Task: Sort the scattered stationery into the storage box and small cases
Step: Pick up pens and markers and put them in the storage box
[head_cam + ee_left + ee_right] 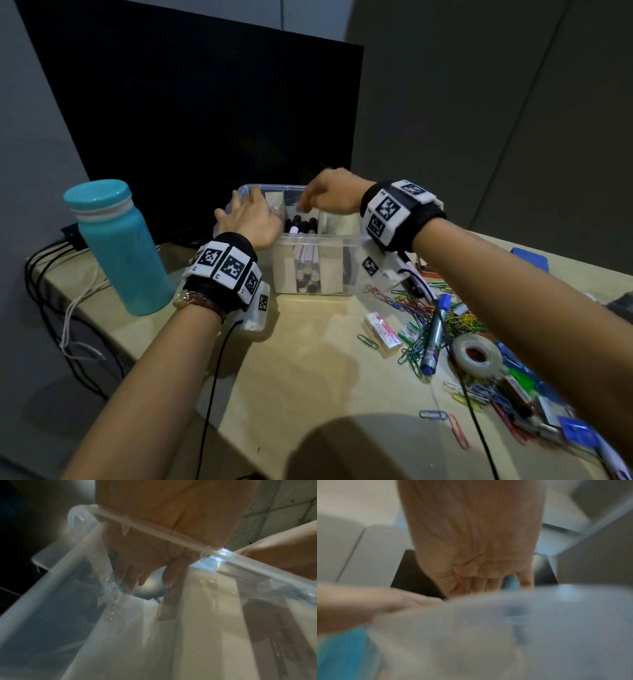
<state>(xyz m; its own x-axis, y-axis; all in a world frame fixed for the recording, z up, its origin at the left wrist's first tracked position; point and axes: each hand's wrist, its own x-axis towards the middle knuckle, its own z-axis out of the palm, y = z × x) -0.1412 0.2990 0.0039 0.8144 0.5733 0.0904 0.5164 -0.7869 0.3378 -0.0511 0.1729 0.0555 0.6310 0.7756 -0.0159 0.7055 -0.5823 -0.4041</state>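
A clear storage box (310, 241) with cardboard dividers stands mid-table, and dark-capped pens (303, 224) fill its middle slot. My left hand (246, 219) reaches over the box's left rim (154, 530). Its fingers (135, 577) hang fairly straight inside the left compartment, one of them lying along a cardboard divider (171, 608). My right hand (325, 197) hovers over the middle slot with its fingertips pointing down. The right wrist view is blurred: it shows the palm (471, 547) and the box wall (505, 628), and hides whether anything is held.
A teal bottle (120, 250) stands left of the box, before a dark monitor (205, 102). Cables (51, 274) trail off the left edge. On the right lie coloured paper clips (411, 308), a blue marker (435, 335), an eraser (382, 330) and a tape roll (478, 354).
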